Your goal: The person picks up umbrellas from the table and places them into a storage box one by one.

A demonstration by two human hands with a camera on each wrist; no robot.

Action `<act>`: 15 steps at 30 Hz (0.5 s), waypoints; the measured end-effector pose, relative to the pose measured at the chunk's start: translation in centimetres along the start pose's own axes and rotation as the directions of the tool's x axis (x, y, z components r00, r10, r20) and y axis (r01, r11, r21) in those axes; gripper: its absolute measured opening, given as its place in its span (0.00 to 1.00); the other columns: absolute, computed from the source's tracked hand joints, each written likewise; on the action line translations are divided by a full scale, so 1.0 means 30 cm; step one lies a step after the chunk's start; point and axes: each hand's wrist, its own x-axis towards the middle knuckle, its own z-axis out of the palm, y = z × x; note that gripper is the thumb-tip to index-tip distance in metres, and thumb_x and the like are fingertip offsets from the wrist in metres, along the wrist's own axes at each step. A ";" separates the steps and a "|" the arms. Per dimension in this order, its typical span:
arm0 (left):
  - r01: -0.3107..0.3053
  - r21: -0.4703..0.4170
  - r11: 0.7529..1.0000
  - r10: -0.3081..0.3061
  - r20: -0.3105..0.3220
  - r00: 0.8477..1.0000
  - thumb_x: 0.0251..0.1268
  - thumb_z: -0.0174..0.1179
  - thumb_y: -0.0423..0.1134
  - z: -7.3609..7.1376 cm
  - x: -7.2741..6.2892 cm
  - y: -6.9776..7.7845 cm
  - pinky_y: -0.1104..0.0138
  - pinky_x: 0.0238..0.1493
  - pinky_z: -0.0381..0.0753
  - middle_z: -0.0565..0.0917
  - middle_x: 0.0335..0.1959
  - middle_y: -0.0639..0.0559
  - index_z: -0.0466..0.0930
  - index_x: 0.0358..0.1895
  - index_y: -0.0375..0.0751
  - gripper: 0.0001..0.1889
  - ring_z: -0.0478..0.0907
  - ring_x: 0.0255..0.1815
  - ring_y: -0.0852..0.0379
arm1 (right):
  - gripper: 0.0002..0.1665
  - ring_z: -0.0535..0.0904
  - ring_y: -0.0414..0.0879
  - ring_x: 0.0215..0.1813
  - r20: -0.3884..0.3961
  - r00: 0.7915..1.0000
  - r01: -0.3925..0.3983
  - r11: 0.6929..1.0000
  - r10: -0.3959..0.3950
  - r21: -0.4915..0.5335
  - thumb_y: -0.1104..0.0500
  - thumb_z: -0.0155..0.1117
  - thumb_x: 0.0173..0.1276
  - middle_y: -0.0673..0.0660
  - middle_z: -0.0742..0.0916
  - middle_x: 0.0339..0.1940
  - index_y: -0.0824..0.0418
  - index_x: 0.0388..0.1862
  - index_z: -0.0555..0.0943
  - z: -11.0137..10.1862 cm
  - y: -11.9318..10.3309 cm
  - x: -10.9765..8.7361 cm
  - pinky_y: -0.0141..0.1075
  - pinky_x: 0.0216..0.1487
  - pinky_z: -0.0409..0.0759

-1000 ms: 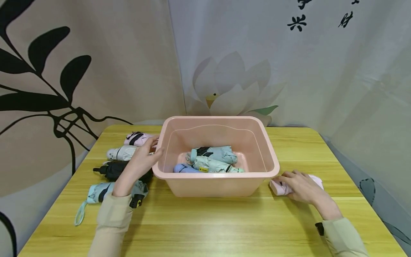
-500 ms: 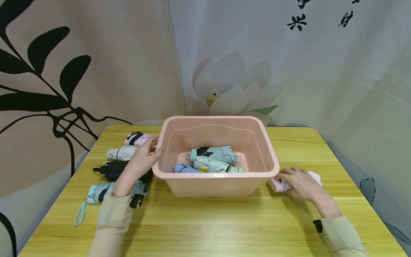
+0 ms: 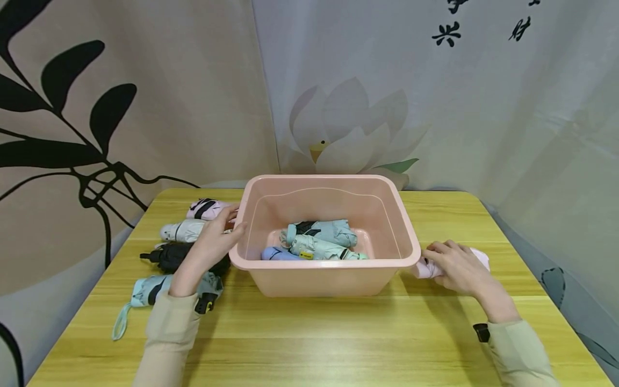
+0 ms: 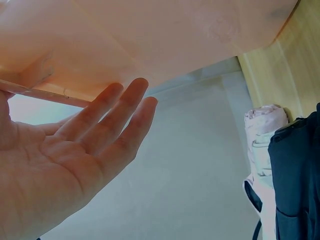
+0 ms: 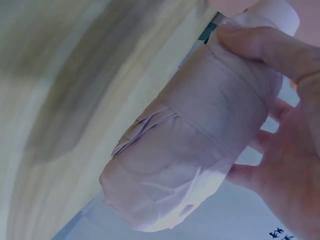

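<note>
Right-hand fingers point(image 5: 244, 175) are wrapped round a folded pink umbrella point(image 5: 185, 115); beside them, a plastic tub point(image 3: 319, 279) is touched by relaxed left-hand fingers point(image 4: 131, 95). Pickup seems in hand; a clear lift is apparently required.

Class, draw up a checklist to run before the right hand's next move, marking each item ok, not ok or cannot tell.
1. Right hand grips the pink umbrella: ok.
2. Left hand touches the bin: ok, at its left rim.
3. Room in the bin: ok, bare floor shows beside three umbrellas.
4. Pink umbrella over the bin: not ok, right of it.
5. Pink umbrella fully off the table: cannot tell.
</note>
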 end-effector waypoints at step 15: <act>0.014 -0.005 1.000 -0.014 0.001 1.000 0.72 0.49 0.47 0.000 -0.001 0.006 0.42 0.64 0.68 0.61 0.71 0.32 0.49 0.74 0.36 0.34 0.64 0.67 0.33 | 0.38 0.78 0.63 0.47 -0.091 0.995 -0.047 0.999 0.046 -0.006 0.67 0.75 0.43 0.60 0.84 0.46 0.51 0.57 0.78 -0.123 0.024 0.022 0.64 0.44 0.74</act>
